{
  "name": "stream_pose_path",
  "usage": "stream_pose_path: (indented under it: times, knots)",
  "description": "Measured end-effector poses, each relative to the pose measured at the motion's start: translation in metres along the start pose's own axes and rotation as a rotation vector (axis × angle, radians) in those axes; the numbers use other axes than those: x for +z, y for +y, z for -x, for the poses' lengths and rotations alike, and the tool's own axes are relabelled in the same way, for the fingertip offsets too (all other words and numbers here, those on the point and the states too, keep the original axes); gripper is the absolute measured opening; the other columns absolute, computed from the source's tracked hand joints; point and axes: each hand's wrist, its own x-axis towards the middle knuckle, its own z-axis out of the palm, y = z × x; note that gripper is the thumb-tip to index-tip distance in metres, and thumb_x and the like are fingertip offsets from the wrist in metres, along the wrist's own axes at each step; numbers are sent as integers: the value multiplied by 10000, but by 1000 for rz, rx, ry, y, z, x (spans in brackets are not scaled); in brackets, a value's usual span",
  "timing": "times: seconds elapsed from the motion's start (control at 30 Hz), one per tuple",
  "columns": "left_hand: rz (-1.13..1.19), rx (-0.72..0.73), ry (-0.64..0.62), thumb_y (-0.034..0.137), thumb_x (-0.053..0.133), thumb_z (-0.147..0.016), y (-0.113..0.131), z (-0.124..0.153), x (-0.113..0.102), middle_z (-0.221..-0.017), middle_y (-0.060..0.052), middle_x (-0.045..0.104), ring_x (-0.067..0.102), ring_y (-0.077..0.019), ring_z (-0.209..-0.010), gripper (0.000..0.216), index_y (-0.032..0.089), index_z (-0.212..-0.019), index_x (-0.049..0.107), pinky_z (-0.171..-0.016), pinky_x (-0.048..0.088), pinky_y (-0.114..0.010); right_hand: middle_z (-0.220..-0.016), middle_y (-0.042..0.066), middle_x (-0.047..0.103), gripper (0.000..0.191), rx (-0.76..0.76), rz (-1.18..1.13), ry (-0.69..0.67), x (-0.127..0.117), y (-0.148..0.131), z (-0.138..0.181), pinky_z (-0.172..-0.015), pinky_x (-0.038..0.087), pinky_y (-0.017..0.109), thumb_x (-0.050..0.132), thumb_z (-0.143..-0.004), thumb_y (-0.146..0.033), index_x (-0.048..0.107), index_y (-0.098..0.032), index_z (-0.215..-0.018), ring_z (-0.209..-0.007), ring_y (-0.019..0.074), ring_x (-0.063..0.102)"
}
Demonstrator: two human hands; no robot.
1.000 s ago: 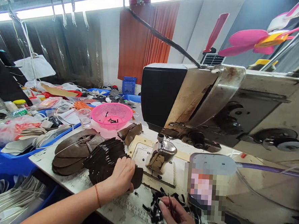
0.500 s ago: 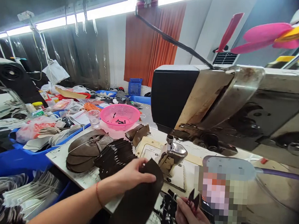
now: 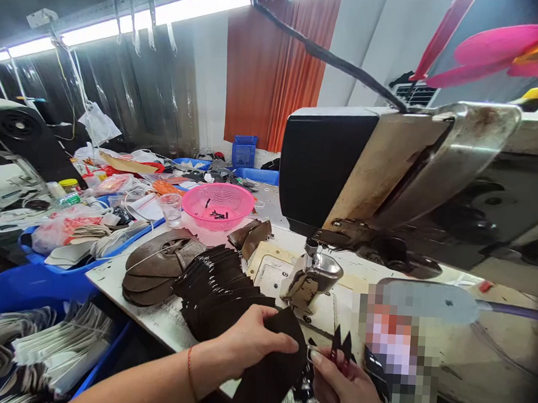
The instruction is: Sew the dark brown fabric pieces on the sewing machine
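Observation:
My left hand [image 3: 246, 340] is closed on a dark brown leather piece [image 3: 270, 372], held above the table's front edge. Beside it my right hand [image 3: 346, 391] pinches a small black cut piece [image 3: 340, 342] with two pointed tips. Just behind my left hand lies a fanned stack of dark leather pieces [image 3: 216, 286], and the presser foot of the sewing machine [image 3: 312, 277] stands close behind both hands.
A pile of brown leather shapes [image 3: 153, 267] lies left of the stack. A pink basket [image 3: 218, 204] and a plastic cup [image 3: 172, 208] stand further back. Blue bins [image 3: 26, 290] with white pieces sit at the left. The sewing machine body [image 3: 411, 180] fills the right.
My left hand lifted one dark leather piece off the stack and brought it toward me. My right hand picked a small black piece out of the scraps and raised it.

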Motion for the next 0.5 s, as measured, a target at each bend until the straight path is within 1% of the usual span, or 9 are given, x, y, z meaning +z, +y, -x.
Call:
stream_pose_path:
  times: [0.13, 0.33, 0.43, 0.5]
  knots:
    - [-10, 3, -21, 210, 754, -475, 2, 1, 1, -577, 35, 583, 475, -78, -501, 246, 121, -672, 638, -506, 378, -200, -394, -93, 383, 442, -2, 46, -26, 4, -2, 2, -349, 229, 161, 903, -401, -414, 637, -134, -616, -335, 18, 299]
    - [-35, 11, -41, 187, 734, -489, 9, 2, 1, -568, 44, 573, 469, -71, -500, 211, 122, -668, 645, -496, 367, -187, -441, -96, 404, 457, 30, -3, -30, 3, -1, 0, -357, 241, 153, 908, -395, -411, 631, -158, -656, -361, 19, 316]
    - [-40, 21, -54, 181, 726, -494, 11, 1, 2, -559, 48, 565, 462, -66, -496, 196, 120, -661, 643, -493, 366, -181, -426, -112, 364, 471, 44, 2, -74, 4, -4, 0, -368, 210, 147, 911, -407, -417, 616, -153, -663, -354, 9, 284]
    - [-37, 23, -45, 170, 711, -497, 12, 0, 3, -558, 47, 568, 465, -66, -497, 187, 121, -665, 643, -491, 369, -178, -421, -115, 346, 459, 44, 29, -114, 5, -5, 0, -371, 204, 150, 896, -447, -434, 605, -147, -655, -352, 9, 271]
